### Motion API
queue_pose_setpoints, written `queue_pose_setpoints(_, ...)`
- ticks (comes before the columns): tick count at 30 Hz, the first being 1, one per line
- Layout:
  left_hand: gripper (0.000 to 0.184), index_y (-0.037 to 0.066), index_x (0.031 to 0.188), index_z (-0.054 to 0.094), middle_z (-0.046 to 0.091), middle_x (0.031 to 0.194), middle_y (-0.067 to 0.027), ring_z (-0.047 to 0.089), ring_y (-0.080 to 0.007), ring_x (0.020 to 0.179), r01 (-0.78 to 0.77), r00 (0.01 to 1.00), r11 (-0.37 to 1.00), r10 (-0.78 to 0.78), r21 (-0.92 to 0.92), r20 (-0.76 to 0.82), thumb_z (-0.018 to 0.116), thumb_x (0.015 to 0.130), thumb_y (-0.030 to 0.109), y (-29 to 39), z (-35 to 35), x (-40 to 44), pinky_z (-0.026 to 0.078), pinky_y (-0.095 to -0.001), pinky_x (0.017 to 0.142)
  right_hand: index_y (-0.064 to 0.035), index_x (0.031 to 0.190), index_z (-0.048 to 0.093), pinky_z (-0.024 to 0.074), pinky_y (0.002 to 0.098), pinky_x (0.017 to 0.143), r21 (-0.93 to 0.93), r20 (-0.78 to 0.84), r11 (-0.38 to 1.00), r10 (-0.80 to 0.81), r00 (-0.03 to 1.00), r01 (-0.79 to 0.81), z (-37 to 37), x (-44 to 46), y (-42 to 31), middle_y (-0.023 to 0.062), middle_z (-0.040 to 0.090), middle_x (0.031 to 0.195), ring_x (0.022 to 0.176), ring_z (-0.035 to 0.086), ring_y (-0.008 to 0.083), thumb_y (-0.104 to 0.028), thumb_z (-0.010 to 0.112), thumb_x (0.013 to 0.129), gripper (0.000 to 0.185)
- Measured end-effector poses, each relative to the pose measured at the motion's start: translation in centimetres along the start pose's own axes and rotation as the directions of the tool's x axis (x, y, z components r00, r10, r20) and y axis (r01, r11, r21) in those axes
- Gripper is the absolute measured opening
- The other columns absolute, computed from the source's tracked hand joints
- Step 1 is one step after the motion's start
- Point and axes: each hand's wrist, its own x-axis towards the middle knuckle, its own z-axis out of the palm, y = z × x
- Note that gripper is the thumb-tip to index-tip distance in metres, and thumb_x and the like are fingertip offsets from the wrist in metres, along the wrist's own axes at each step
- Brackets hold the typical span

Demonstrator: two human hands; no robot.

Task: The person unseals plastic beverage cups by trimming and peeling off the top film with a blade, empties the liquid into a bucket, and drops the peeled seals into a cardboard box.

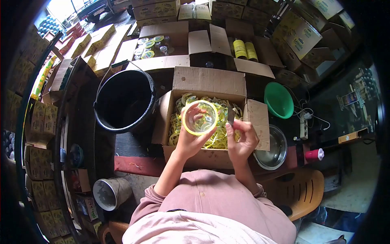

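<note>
My left hand is wrapped round a clear plastic cup with a yellow rim. The cup's mouth faces me, and fingers show through its wall. Close by on the right, my right hand pinches a small dark blade between thumb and fingers, a little apart from the cup. Both hands are over an open cardboard box that holds a heap of yellow and clear plastic strips.
A black bucket stands left of the box. To the right are a green basin, a metal bowl, a power strip and a pink spool. Behind, open cartons hold cups. A grey pail sits lower left.
</note>
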Motion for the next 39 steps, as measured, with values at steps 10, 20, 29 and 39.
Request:
queue_pose_setpoints(10, 0.067, 0.006, 0.125, 0.025, 0.036, 0.119, -0.0094, 0.039, -0.0203, 0.112, -0.069, 0.997, 0.995, 0.068, 0.067, 0.02, 0.067, 0.072, 0.006, 0.3, 0.1, 0.2, 0.035, -0.0355, 0.092, -0.0021, 0.085, 0.058, 0.0441, 0.0242, 0.055, -0.093, -0.016, 0.984, -0.152, 0.988, 0.15, 1.5, 0.3, -0.4, 0.007, 0.058, 0.073, 0.064, 0.056, 0.0142, 0.003, 0.068, 0.069, 0.02)
queue_pose_setpoints(20, 0.067, 0.003, 0.125, 0.027, 0.032, 0.118, -0.011, 0.041, -0.0229, 0.11, -0.182, 0.983, 0.919, 0.157, 0.349, 0.099, 0.068, 0.072, 0.006, 0.3, -0.5, 0.6, 0.038, -0.0355, 0.09, -0.0034, 0.085, 0.059, 0.0444, 0.0268, 0.054, -0.191, -0.041, 0.958, -0.226, 0.973, 0.214, 2.1, 0.7, 0.1, 0.007, 0.058, 0.07, 0.061, 0.057, 0.0177, 0.004, 0.067, 0.068, 0.021)
queue_pose_setpoints(29, 0.08, 0.004, 0.125, 0.016, 0.037, 0.116, -0.0171, 0.043, -0.0298, 0.11, -0.168, 0.974, 0.929, 0.105, 0.329, 0.199, 0.071, 0.068, 0.006, 0.3, -0.8, 0.5, 0.036, -0.0385, 0.094, -0.0019, 0.084, 0.061, 0.0442, 0.0265, 0.056, -0.214, -0.016, 0.95, -0.237, 0.971, 0.228, 1.9, 1.8, 0.1, 0.0076, 0.058, 0.07, 0.061, 0.056, 0.0176, 0.008, 0.064, 0.066, 0.021)
queue_pose_setpoints(39, 0.085, 0.006, 0.126, 0.008, 0.04, 0.118, -0.0188, 0.043, -0.032, 0.113, -0.122, 0.965, 0.94, 0.037, 0.318, 0.26, 0.071, 0.069, 0.007, 0.7, -1.6, 0.5, 0.034, -0.0394, 0.096, -0.0046, 0.087, 0.063, 0.0467, 0.0267, 0.056, -0.147, 0.02, 0.965, -0.217, 0.976, 0.218, 1.3, 2.0, 0.3, 0.0077, 0.058, 0.069, 0.06, 0.058, 0.0174, 0.008, 0.066, 0.064, 0.026)
